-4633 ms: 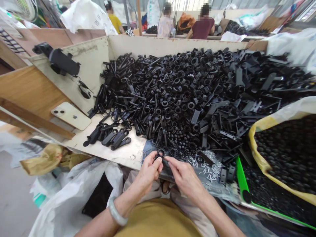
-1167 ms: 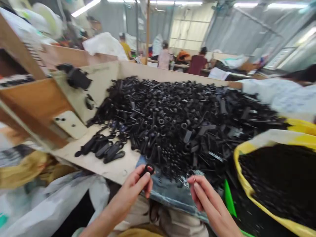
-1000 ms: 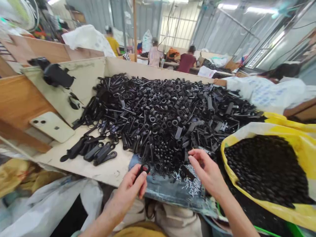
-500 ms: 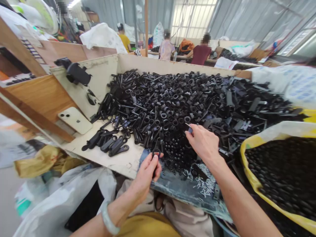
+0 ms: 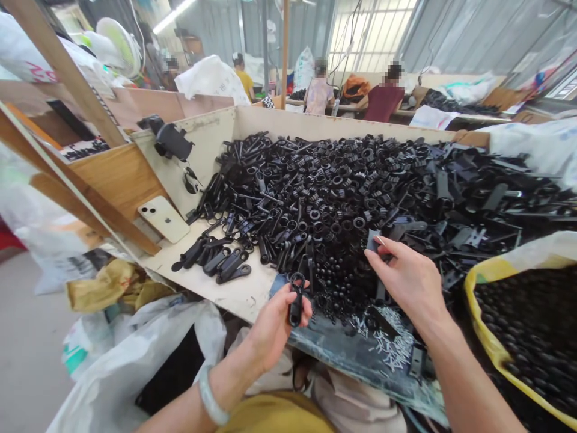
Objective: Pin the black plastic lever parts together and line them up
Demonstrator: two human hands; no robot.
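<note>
My left hand (image 5: 277, 325) is closed around a black plastic part (image 5: 296, 307) with a ring at its top and a short handle below, held upright over the near edge of the work surface. My right hand (image 5: 408, 273) pinches a small flat dark grey piece (image 5: 373, 239) between thumb and fingers, and a thin pale pin shows at the fingertips. It hovers above the heap of black plastic parts (image 5: 333, 180). Small round black knobs (image 5: 336, 273) lie between the two hands. Silvery screws (image 5: 392, 346) are scattered below my right hand.
Several finished-looking black handles (image 5: 228, 264) lie at the left by a white phone (image 5: 163, 218). A yellow-rimmed sack (image 5: 473, 300) of black knobs stands on the right. A white bag (image 5: 108, 367) is at lower left. Other people sit at the back, one in a maroon shirt (image 5: 383, 102).
The view has swung a little to the left. The part in my left hand now shows its ring and handle more fully. The flat piece in my right hand is more visible.
</note>
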